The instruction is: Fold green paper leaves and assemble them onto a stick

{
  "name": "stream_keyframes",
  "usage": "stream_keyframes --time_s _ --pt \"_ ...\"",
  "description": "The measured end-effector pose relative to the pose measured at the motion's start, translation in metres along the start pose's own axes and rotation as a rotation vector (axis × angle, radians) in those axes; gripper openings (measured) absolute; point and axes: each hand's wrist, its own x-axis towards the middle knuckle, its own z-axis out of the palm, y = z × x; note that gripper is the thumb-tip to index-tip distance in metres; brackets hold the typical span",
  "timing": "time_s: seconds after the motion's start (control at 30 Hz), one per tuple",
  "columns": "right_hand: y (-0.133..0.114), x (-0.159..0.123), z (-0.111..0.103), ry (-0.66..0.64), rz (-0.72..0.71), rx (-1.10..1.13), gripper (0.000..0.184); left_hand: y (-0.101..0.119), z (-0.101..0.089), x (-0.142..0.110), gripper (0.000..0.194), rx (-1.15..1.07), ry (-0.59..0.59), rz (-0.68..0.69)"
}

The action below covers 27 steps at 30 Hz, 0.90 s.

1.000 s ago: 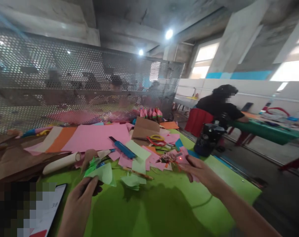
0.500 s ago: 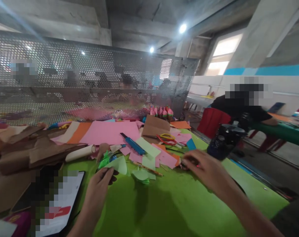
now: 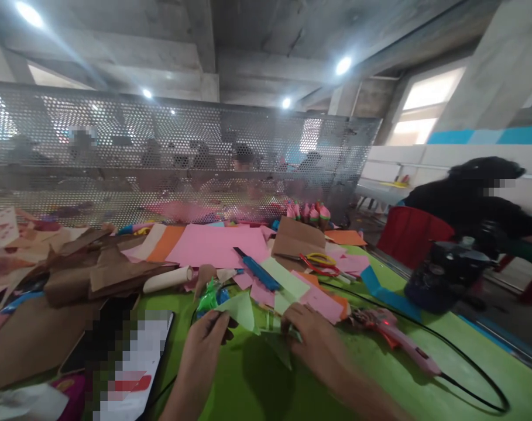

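Pinched between the thumb and fingers of my left hand is a light green paper piece, pointed at its right end. My right hand is just to the right of it, its fingers closed on another green paper piece that hangs tilted over the table; its fingertips are partly hidden and blurred. A pink glue gun with a small red light lies to the right of that hand, its black cord curving across the green tabletop. Behind the hands lies a blue utility knife.
Scissors, pink paper sheets and brown paper cover the back of the table. A phone lies at the left. A dark jug-like container stands at the right edge, near a seated person. A perforated metal screen rises behind.
My right hand has moved from the glue gun to the green paper pieces, leaving the glue gun in full view. My left hand still holds its piece. The whole scene has shifted rightward.
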Motion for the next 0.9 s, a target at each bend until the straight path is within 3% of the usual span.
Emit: stream_keyframes --time_s 0.13,0.27,0.43,0.6,0.9 --pt "0.006 0.004 -0.017 0.047 0.064 0.445 0.002 -0.008 0.001 0.003 0.033 0.007 -0.016 0.019" --pt "-0.004 0.010 -0.029 -0.008 0.097 0.859 0.014 -0.015 0.003 0.005 0.031 0.015 -0.059 0.031" --pt "-0.030 0.017 -0.014 -0.087 0.163 1.132 0.025 -0.013 0.007 0.002 0.028 0.003 -0.042 0.034" --pt "-0.042 0.019 0.005 0.036 0.226 1.180 0.027 -0.008 0.008 0.001 0.019 0.022 -0.089 0.023" --pt "-0.045 0.017 0.012 0.143 0.304 1.206 0.027 -0.006 0.011 -0.005 0.022 -0.028 -0.122 0.012"
